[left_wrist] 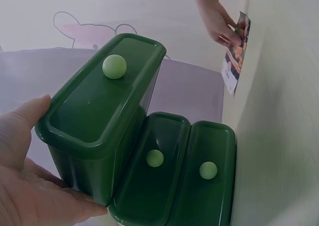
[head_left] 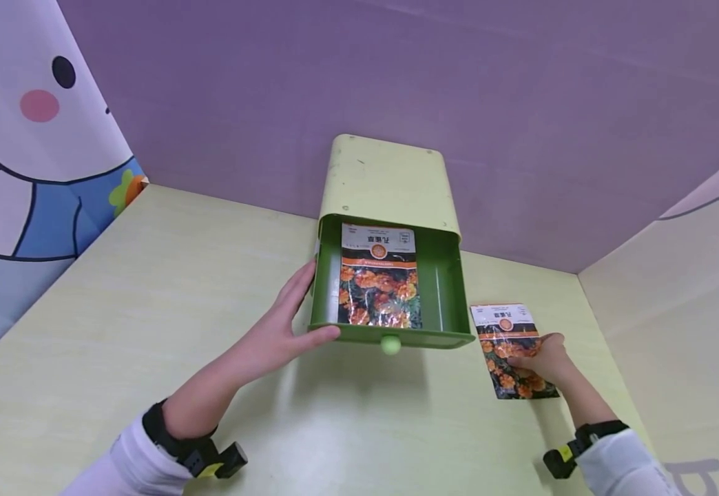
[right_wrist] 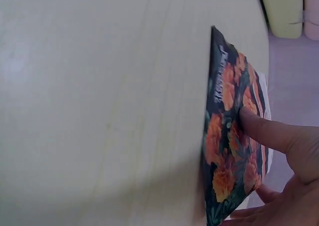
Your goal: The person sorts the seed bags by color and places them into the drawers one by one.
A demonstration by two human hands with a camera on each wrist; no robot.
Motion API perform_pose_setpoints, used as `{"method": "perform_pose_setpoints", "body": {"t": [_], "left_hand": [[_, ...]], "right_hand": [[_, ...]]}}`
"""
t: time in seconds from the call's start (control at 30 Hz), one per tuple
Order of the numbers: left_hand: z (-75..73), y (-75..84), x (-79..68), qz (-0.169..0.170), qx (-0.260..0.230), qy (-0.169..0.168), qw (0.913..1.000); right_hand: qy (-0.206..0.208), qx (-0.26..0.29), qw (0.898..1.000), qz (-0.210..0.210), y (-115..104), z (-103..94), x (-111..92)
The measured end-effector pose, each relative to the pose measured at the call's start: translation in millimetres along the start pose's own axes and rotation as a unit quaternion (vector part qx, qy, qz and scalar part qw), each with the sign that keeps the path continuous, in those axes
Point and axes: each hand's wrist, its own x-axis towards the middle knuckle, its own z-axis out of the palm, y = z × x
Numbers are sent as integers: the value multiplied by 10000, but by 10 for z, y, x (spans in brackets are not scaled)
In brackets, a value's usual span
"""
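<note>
A green drawer with a pale green round knob is pulled out from the top of a cream cabinet. My left hand holds its left front corner, thumb on the front edge and fingers along the side. Inside the drawer, toward its left, a marigold seed packet lies flat. Off to the right, my right hand pinches a second, matching seed packet above the table. In the right wrist view, the thumb presses on the flower picture of that packet.
Two pushed-in green drawers sit below the top one in the left wrist view. Behind the cabinet rises a purple panel. A printed cartoon wall stands at left, a pale wall at right. The tabletop is pale yellow-green.
</note>
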Motion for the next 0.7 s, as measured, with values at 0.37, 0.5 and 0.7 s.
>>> {"method": "perform_pose_setpoints", "body": {"t": [0.37,0.5,0.7], "left_hand": [[-13,5,0,-17,122,-52,9999],[-20,10,-3,-42,213,-86,9997],[-47,15,10,-21,258,-152,9995]], "right_hand": [[429,334,9977,-402,16,-283,-7],[381,432,9982,-178,27,-417,-7],[408,912,9945,-311,48,-593,-10]]}}
